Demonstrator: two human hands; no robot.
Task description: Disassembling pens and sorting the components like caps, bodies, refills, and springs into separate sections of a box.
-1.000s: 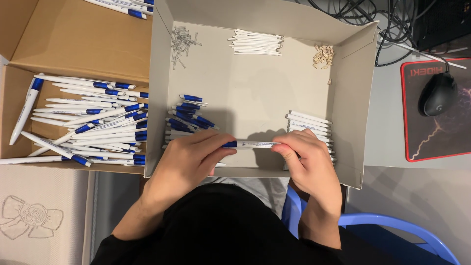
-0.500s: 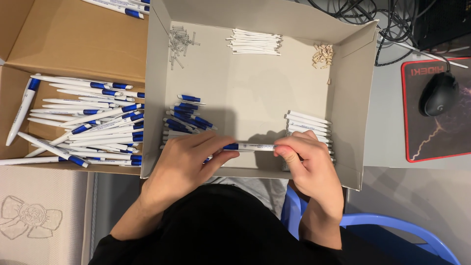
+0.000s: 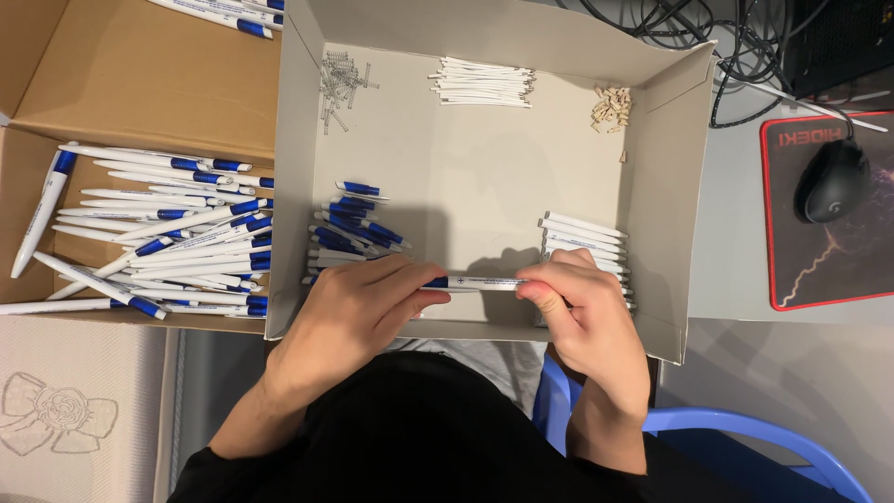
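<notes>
Fingers of the left hand [image 3: 358, 307] curl shut around the blue end of a white pen [image 3: 480, 282], low in the frame's centre over the grey box [image 3: 466, 140]. The right hand [image 3: 582, 312] pinches its white end, beside white barrels [image 3: 587, 244].

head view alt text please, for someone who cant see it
Two hands, left and right, hold a blue-and-white pen level over a grey box of sorted pen parts. A brown box of finished pens sits to the left.
</notes>
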